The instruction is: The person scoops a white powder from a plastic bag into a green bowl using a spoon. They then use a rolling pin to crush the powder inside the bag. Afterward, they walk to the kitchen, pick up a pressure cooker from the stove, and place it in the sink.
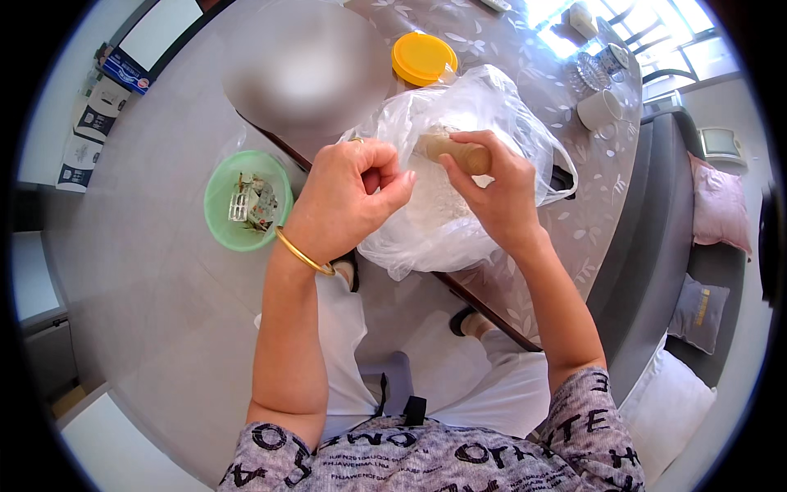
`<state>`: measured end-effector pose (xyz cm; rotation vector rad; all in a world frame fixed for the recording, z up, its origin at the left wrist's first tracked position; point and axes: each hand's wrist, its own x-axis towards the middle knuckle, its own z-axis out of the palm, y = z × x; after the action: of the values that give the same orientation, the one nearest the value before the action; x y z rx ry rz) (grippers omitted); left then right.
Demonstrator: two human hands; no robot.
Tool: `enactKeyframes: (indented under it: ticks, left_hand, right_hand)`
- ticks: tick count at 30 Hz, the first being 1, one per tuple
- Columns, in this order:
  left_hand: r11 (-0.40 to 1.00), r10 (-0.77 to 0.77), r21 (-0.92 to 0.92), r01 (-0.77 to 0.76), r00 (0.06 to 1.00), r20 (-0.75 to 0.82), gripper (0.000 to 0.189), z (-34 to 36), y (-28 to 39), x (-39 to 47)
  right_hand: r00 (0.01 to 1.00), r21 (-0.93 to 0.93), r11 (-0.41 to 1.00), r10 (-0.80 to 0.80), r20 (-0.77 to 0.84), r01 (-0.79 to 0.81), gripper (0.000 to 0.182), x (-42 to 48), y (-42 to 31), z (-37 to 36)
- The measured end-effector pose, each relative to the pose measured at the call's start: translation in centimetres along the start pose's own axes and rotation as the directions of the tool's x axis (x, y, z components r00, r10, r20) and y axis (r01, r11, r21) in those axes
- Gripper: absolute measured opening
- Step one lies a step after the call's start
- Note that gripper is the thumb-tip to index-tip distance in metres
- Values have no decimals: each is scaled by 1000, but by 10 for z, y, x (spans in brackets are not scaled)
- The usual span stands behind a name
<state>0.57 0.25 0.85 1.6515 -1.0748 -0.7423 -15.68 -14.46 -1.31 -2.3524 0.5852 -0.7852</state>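
Note:
My right hand (501, 184) grips a short light-brown cylinder (472, 157), apparently wooden, between thumb and fingers. Its far end is over a clear plastic bag (399, 249) that lies open on the table and holds pale, flour-like powder (439, 194). My left hand (350, 197), with a gold bangle (301, 251) on the wrist, is at the bag's left side. Its fingers are curled and the thumb tip is near the index finger. Whether it pinches a fold of the bag is hidden.
A yellow-lidded tub (424, 58) stands behind the bag on the patterned table (569, 240). A green bin (215, 203) with litter is at the left. A mug (599, 111) and glass dish (588, 72) stand at far right. A blurred pale shape (307, 67) covers the upper left.

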Motion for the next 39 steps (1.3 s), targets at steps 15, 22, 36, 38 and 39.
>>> enactKeyframes:
  ticks: [15, 22, 36, 38, 39]
  left_hand:
    - [999, 30, -20, -30, 1000, -1, 32, 1, -2, -2]
    - [1000, -5, 7, 5, 1000, -6, 30, -1, 2, -1]
    - [999, 43, -13, -43, 999, -4, 32, 0, -3, -2]
    - [999, 32, -23, -32, 999, -2, 32, 0, -2, -3]
    - [999, 23, -32, -23, 1000, 10, 32, 0, -1, -3]
  right_hand:
    - [1000, 22, 1000, -17, -8, 17, 28, -10, -5, -4]
    - [999, 49, 999, 14, -39, -12, 27, -1, 3, -1]
    - [1000, 32, 999, -10, 16, 9, 28, -21, -18, -13]
    - [999, 32, 999, -6, 35, 5, 28, -24, -19, -13]
    - [999, 38, 999, 13, 48, -14, 28, -26, -17, -12]
